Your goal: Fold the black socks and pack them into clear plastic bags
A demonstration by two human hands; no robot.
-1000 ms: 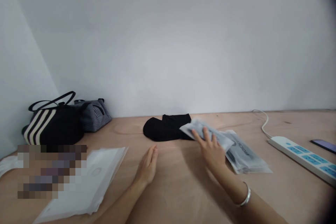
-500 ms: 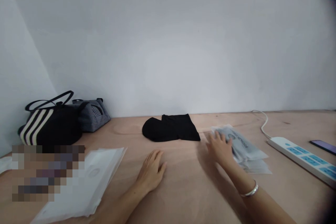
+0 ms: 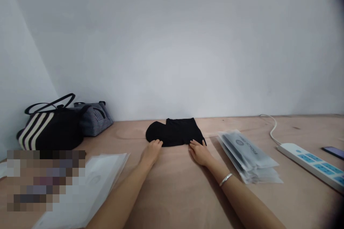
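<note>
A flat piece of black cloth, rounded at its left end and squared at its right, lies on the table near the wall. My left hand rests palm down at its near edge, fingertips touching the cloth below the rounded end. At the near right corner is my right hand, a silver bangle on its wrist, its fingers apart and lying on the cloth's edge. Both hands look open; whether any fabric is tucked beneath the fingers is hidden.
A stack of frosted plastic bags with dark contents lies to the right, beside a white power strip and a phone. More frosted bags lie left. Behind them stand a black striped bag and a striped pouch.
My right hand has left the bag stack and moved left to the black cloth. My left hand has slid forward to the cloth's near edge. The cloth has hardly moved.
</note>
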